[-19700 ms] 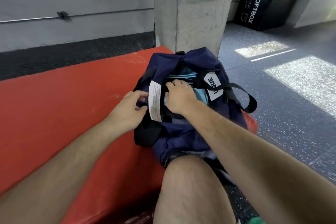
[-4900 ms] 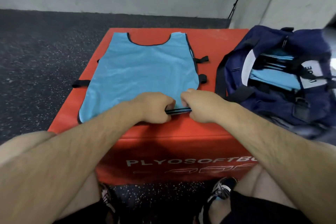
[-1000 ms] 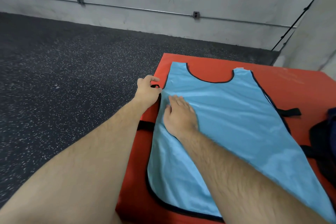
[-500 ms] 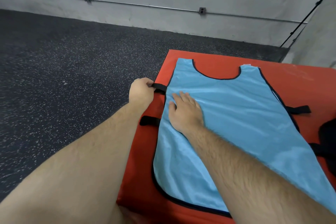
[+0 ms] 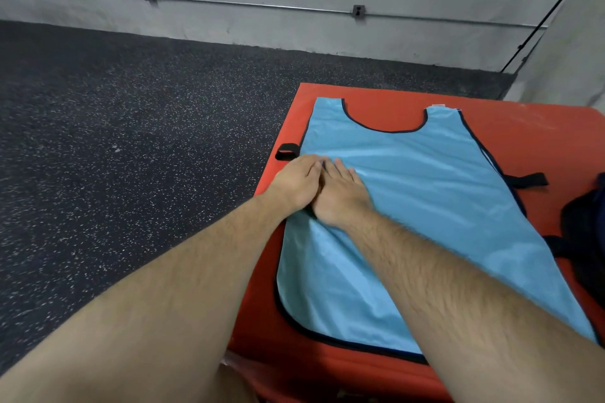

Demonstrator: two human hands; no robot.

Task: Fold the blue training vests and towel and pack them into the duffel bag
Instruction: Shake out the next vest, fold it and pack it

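A glossy blue vest [image 5: 425, 206], black-piped, is laid flat at the red padded box's [image 5: 523, 127] left edge. It is pressed there by the left hand [image 5: 296, 183] and right hand [image 5: 340, 196], fingers straight and close together.

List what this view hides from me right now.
Head view only.
Duffel bag: cut off by the right edge; opening unseen.
Vest: left edge partly under the left hand and right hand; near hem partly behind the right forearm.
Towel: not in frame.
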